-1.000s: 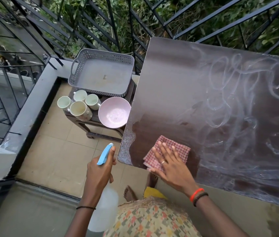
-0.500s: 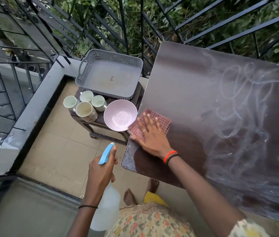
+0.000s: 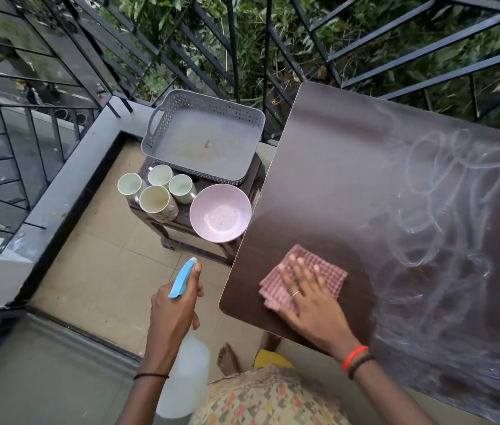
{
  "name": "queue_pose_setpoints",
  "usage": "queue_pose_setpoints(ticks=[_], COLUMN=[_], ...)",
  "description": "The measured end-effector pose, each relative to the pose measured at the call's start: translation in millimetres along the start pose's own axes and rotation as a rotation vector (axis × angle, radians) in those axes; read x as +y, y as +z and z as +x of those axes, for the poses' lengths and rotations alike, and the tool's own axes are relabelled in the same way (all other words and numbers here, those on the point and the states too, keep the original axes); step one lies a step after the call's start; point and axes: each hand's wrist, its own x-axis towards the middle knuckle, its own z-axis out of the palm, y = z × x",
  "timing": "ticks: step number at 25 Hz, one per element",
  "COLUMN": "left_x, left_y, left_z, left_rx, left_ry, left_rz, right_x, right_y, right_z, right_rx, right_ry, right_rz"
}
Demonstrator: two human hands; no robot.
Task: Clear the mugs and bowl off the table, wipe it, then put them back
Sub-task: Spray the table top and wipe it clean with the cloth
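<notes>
One risk: our right hand [image 3: 310, 299], flat on red checked cloth [image 3: 322, 265], overshoots dark counter [image 3: 334, 167], hits pink bowl [image 3: 220, 213]; left hand [image 3: 175, 308] grips white spray bottle [image 3: 184, 381].

Four pale mugs [image 3: 157, 200] upright beside pink bowl [image 3: 220, 212] on a low stool [image 3: 182, 220], dark table [image 3: 350, 179] smeared wet

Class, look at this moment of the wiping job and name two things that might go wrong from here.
The pink bowl sits at the stool's edge, right beside the table; a wide sweep of the cloth might knock it. White streaks cover the table's far part, so stopping here would likely leave residue.
</notes>
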Motion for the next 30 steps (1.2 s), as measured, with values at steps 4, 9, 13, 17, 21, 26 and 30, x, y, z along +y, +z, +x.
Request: queue_pose_setpoints(ticks=[4,9,13,17,21,26,30], left_x=[1,8,23,39,50,57,61], left_y=[1,8,16,22,27,36,41], left_z=[3,8,13,17,25,27,22], left_rx=[0.004,0.022,0.015,0.013,0.035,0.026,0.017], left_ry=[-0.021,-0.014,-0.014,-0.001,-0.01,0.006,0.032], left_rz=[-0.033,-0.021,-0.04,-0.055,-0.077,-0.055,-0.039], right_x=[55,33,-16,-27,36,103,58], right_y=[-32,-49,-23,-1,-13,-49,-50], right_z=[76,187,154,60,18,105,159], right_rx=[0.041,0.031,0.02,0.027,0.045,0.089,0.062], right_ry=[0.161,0.167,-0.067,-0.204,-0.064,0.226,0.17], right_rz=[-0.01,-0.004,0.031,-0.007,-0.03,-0.037,0.027])
